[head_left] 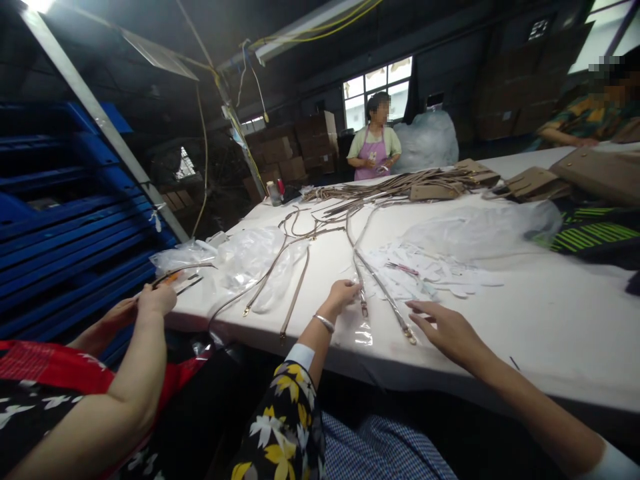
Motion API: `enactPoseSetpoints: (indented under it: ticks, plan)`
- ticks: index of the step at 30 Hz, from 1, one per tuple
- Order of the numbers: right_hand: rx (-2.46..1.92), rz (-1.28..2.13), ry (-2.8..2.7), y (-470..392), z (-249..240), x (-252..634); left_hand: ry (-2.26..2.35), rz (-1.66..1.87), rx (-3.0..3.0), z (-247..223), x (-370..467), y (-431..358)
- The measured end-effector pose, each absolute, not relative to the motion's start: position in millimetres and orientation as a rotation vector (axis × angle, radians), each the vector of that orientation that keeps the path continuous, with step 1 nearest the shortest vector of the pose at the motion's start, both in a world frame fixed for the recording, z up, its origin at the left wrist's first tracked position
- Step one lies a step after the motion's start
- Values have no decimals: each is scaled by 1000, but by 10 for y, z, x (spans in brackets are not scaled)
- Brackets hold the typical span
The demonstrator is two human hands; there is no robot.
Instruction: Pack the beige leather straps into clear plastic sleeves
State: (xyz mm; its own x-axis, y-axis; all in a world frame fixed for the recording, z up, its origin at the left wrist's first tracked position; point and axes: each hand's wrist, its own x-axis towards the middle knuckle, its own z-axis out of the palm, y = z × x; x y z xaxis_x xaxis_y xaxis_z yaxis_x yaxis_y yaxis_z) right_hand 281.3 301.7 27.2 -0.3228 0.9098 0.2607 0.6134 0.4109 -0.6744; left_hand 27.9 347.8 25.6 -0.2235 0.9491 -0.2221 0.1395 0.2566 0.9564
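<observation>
My left hand, with a silver bangle on the wrist, has its fingers closed at the edge of a narrow strap in clear plastic; the strap's metal buckle lies just right of the fingertips. My right hand is spread over the table, thumb and fingers apart, holding nothing. Between my hands, near my right fingertips, a second strap ends in a gold clasp. White paper strips are scattered beyond my right hand. A brown strap lies further left, beside crumpled clear plastic bags.
On the white table, a pile of brown straps lies at the back and brown bag pieces at the right. A person's hands work close on my left. Two more people are across the table. Blue pallets stand left.
</observation>
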Motion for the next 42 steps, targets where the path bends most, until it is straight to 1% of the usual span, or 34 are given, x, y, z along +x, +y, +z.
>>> enactPoseSetpoints:
  ticks: [2, 6, 8, 13, 16, 21, 25, 30, 34, 37, 40, 42]
  plan:
    - [-1230, 822, -2004, 2994, 240, 2726, 1442, 1113, 961, 374, 195, 3469]
    - [-1039, 1420, -1636, 2979, 143, 2410, 1228, 1222, 843, 552, 120, 3310]
    - [-954, 1564, -1533, 2959, 108, 2222, 1155, 1247, 806, 579, 137, 3190]
    - [-857, 1666, -1543, 2829, 124, 1882, 1030, 1314, 742, 528, 238, 2872]
    - [-839, 1667, -1586, 2716, 191, 1817, 990, 1349, 706, 489, 278, 2682]
    - [-825, 1538, -1755, 2453, 249, 1857, 951, 1348, 618, 458, 266, 2480]
    - [-836, 1416, -1986, 2154, 159, 1899, 963, 1385, 542, 479, 195, 2497]
    - [-770, 1395, -2106, 1939, 27, 1931, 985, 1405, 511, 583, 52, 2452]
    - [-794, 1488, -2028, 1966, 16, 1903, 973, 1538, 481, 749, -100, 2253]
    - [-697, 1715, -1887, 2049, 77, 1798, 976, 1653, 463, 916, -192, 2064]
    - [-669, 1998, -1466, 2285, 185, 1644, 1019, 1700, 507, 1039, -217, 1824]
    - [-683, 2112, -1086, 2567, 265, 1559, 1047, 1694, 573, 1065, -230, 1623]
